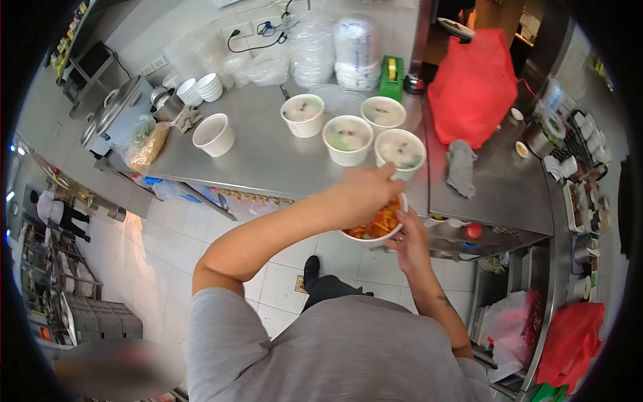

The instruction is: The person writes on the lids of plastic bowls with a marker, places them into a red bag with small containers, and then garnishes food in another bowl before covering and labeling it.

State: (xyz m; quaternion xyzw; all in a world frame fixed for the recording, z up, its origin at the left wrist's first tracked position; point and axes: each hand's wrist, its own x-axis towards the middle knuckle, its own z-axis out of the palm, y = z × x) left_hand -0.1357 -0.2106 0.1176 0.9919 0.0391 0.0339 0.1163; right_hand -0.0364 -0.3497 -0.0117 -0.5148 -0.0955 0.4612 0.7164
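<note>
A white bowl of red-orange food (376, 226) is tilted above the floor just off the counter's front edge. My right hand (410, 242) grips this bowl from its right side, with the thumb near the rim. Over the bowl's far part is my left hand (372, 193), fingers bent together; what they hold is hidden. Close beyond the left hand stands a white tub with a clear lid (400, 151). Three similar tubs stand near it: one at the left (303, 115), one in front (347, 139) and one behind (384, 112).
An open white tub (214, 135) stands left on the steel counter (258, 151). Behind are stacked lids (312, 50) and a green tape dispenser (392, 78). A red bag (472, 90) and grey cloth (461, 169) lie right. A person (59, 211) is far left.
</note>
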